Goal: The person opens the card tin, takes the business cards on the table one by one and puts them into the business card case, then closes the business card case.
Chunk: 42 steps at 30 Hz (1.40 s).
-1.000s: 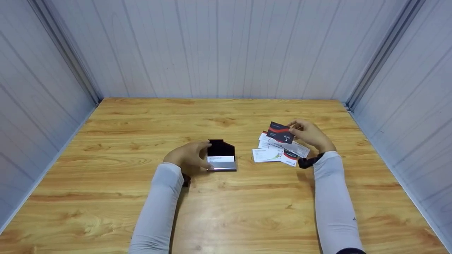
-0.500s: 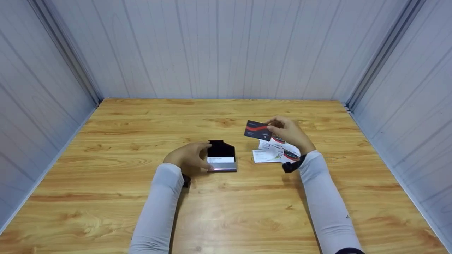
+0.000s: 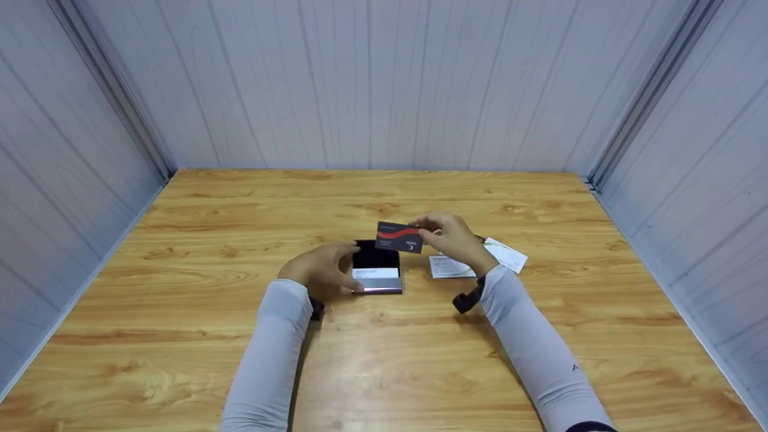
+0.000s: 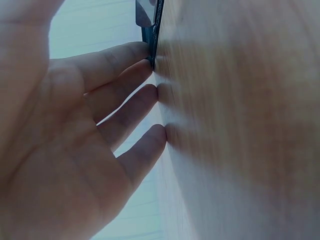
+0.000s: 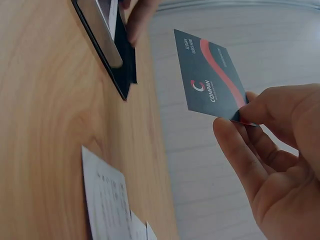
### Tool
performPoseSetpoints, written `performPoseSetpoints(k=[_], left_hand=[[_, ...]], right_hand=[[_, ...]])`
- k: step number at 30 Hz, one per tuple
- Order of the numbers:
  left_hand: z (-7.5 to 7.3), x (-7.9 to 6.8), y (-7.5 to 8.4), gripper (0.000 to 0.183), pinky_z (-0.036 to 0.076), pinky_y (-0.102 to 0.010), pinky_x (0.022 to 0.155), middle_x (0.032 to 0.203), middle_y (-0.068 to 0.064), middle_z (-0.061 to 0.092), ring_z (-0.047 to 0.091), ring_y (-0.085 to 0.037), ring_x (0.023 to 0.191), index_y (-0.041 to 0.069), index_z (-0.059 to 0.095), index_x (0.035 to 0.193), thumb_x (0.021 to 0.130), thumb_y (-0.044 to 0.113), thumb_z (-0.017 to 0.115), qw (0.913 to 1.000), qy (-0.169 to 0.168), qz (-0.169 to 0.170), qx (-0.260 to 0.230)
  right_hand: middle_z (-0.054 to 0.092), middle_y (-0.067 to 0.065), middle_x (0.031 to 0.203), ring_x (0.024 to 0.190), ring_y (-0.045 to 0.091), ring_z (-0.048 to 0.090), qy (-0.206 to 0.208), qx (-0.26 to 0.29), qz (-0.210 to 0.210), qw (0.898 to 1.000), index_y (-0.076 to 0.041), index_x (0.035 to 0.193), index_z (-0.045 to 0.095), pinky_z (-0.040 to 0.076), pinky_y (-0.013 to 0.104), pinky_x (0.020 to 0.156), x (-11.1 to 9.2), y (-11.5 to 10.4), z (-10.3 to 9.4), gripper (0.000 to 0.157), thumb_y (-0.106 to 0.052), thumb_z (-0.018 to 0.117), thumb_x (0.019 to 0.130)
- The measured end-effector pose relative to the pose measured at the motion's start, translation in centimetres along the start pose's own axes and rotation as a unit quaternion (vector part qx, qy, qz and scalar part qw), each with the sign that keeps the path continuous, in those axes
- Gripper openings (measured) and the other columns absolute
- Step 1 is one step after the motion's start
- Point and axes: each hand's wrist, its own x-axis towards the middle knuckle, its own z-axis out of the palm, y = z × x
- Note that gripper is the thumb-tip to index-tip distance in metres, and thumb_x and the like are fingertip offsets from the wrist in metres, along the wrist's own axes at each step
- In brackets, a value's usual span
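From my remote post I see the right hand (image 3: pixel 453 241) pinching the dark card (image 3: pixel 397 237) between the hands, long axis crosswise, free end toward the left hand (image 3: pixel 319 264), which spreads wide, touching the card case (image 3: pixel 379 284).

Left hand (image 3: pixel 321 264): your fingers (image 4: pixel 130 113) spread, nearly straight.
Right hand (image 3: pixel 451 241): your thumb (image 5: pixel 275 107) and forefinger (image 5: pixel 241 156) pinch, raised.
Arms (image 3: pixel 540 351): both yours reach forward.

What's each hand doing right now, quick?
Left hand: open, fingers extended, thumb and fingertips touching the card case.
Right hand: closed, pinching a dark card with a red stripe.
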Motion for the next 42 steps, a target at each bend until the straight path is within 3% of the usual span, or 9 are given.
performPoseSetpoints(k=[9, 18, 27, 42], left_hand=[[0.0, 0.3, 0.1, 0.1, 0.024, -0.049, 0.118, 0.16, -0.008, 0.033, 0.029, -0.028, 0.146, 0.017, 0.04, 0.156, 0.075, 0.05, 0.087, 0.9997, 0.01, 0.003, 0.024], [0.1, 0.5, 0.2, 0.087, 0.031, -0.045, 0.114, 0.143, -0.001, 0.053, 0.046, -0.02, 0.131, 0.018, 0.049, 0.148, 0.075, 0.041, 0.09, 0.9996, 0.012, 0.018, -0.021], [0.0, 0.4, 0.2, 0.102, 0.024, -0.047, 0.118, 0.161, -0.008, 0.03, 0.027, -0.027, 0.147, 0.016, 0.035, 0.158, 0.076, 0.049, 0.087, 0.9999, 0.006, -0.006, 0.012], [0.0, 0.2, 0.0, 0.101, 0.024, -0.05, 0.118, 0.163, -0.008, 0.027, 0.025, -0.029, 0.148, 0.019, 0.034, 0.158, 0.077, 0.052, 0.084, 0.9999, -0.002, -0.005, 0.012]], right_hand=[[0.067, 0.006, 0.111, 0.095, 0.019, 0.064, -0.024, 0.005, -0.043, 0.999, -0.007, 0.119, 0.073, 0.056, 0.038, 0.079, -0.2, -0.6, 2.6, 0.024, -0.004, 0.062, 0.098], [0.068, 0.005, 0.107, 0.095, 0.017, 0.064, -0.046, -0.007, -0.052, 0.998, -0.006, 0.118, 0.073, 0.055, 0.035, 0.081, -0.3, -1.3, 4.3, 0.025, -0.001, 0.061, 0.097], [0.071, 0.007, 0.107, 0.098, 0.02, 0.064, -0.085, -0.049, -0.061, 0.993, -0.006, 0.114, 0.074, 0.054, 0.035, 0.084, -0.3, -1.1, 4.8, 0.024, 0.002, 0.062, 0.095], [0.069, 0.007, 0.11, 0.105, 0.021, 0.062, -0.131, -0.084, -0.049, 0.987, -0.006, 0.119, 0.072, 0.052, 0.039, 0.092, -0.4, -1.0, 4.9, 0.026, 0.001, 0.061, 0.096]])
